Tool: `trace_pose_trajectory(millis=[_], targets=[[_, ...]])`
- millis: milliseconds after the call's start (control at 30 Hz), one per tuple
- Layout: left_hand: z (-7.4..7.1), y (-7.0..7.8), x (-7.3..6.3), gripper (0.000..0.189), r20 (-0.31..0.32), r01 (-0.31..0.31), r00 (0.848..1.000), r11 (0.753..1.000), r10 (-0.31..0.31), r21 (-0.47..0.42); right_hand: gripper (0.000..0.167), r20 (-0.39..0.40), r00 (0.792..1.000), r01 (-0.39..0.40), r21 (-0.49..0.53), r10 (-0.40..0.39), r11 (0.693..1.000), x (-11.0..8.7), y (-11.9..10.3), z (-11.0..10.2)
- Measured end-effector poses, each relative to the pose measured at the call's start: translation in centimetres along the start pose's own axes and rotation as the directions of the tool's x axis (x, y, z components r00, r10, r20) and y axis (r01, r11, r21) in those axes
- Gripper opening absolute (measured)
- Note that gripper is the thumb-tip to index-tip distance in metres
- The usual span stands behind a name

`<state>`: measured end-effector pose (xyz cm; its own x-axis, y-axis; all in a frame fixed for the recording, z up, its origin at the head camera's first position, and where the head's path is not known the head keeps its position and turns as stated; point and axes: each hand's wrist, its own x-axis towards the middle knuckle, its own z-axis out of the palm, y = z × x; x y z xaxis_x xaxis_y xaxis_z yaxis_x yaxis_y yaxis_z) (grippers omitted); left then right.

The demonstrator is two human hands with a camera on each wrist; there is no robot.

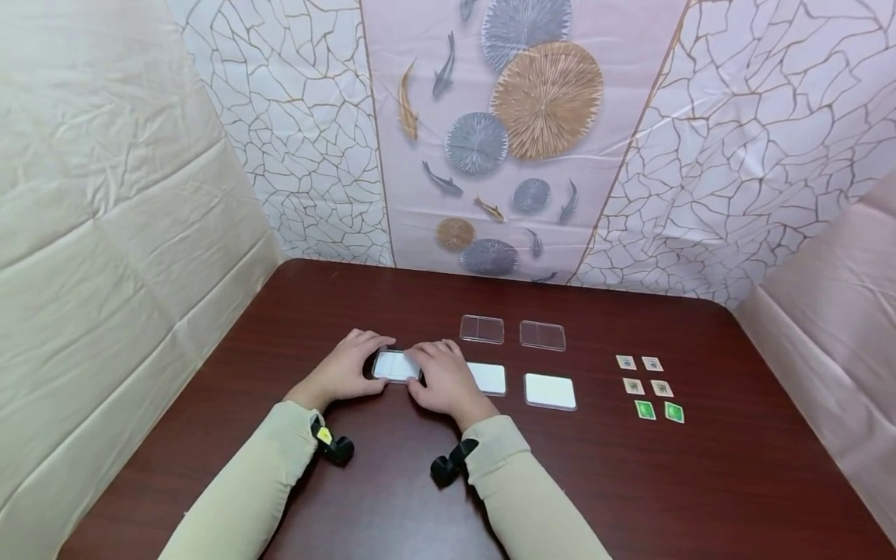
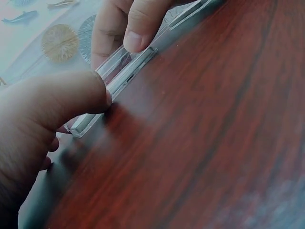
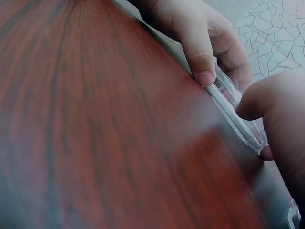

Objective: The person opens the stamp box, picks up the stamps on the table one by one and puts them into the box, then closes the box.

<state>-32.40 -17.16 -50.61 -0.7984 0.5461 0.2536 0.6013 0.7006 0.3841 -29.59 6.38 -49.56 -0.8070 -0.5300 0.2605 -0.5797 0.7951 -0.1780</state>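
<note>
Both hands are at a small clear plastic case (image 1: 396,365) with a white insert, low on the table left of centre. My left hand (image 1: 344,367) grips its left end, thumb along the near edge and fingers on the far side. At the right end my right hand (image 1: 446,379) pinches the case. The wrist views show a clear lid (image 3: 228,86) over the base with the white layer (image 3: 231,112); the lid looks slightly raised or tilted. Whether it is seated at the far side cannot be told.
To the right lie two more cases with white inserts, one partly behind the right hand (image 1: 488,379) and another white-filled case (image 1: 549,391). Two clear lids (image 1: 482,329) (image 1: 542,335) lie behind them. Several small picture tiles (image 1: 645,410) sit farther right on the brown table (image 1: 756,482).
</note>
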Motion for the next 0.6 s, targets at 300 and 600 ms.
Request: trace_pose_trajectory(millis=[300, 600], targets=[[-0.1, 0.0, 0.1, 0.077, 0.001, 0.039, 0.999, 0.998, -0.039, -0.057, 0.043, -0.092, 0.995, -0.019, 0.112, 0.030, 0.994, -0.1, 1.0, -0.3], [-0.2, 0.6, -0.4, 0.073, 0.001, 0.080, 0.997, 0.992, -0.081, -0.096, 0.044, -0.135, 0.957, -0.246, 0.101, 0.258, 0.964, -0.3, 1.7, -0.4]])
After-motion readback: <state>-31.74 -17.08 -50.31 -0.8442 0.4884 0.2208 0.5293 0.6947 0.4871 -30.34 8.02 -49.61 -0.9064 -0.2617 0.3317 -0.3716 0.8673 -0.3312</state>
